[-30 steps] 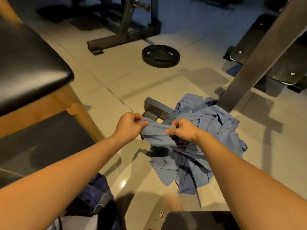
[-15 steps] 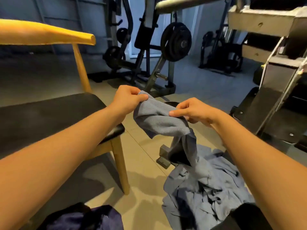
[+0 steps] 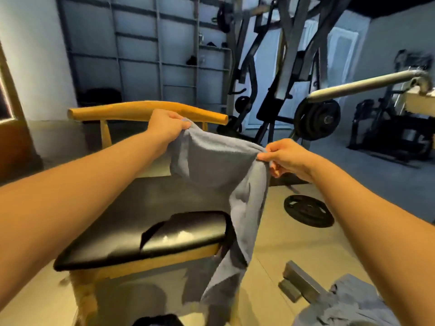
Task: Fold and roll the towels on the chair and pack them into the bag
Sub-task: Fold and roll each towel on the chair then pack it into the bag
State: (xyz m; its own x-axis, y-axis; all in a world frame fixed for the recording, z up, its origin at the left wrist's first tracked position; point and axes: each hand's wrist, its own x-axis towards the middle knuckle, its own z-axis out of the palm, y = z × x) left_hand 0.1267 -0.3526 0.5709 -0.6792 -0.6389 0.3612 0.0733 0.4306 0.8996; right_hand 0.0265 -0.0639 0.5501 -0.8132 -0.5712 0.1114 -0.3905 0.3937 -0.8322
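Now I had raised one towel (image 3: 211, 165) from the pile (image 3: 348, 304) at five o'clock, left hand (image 3: 168, 124) and right hand (image 3: 286, 158) each pinching a corner, ready to fold.

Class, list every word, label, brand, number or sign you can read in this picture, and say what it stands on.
None can be read.
The towel shows no print or tag.
Any marks on the floor weight plate and the plates on the bar are too blurred to read.
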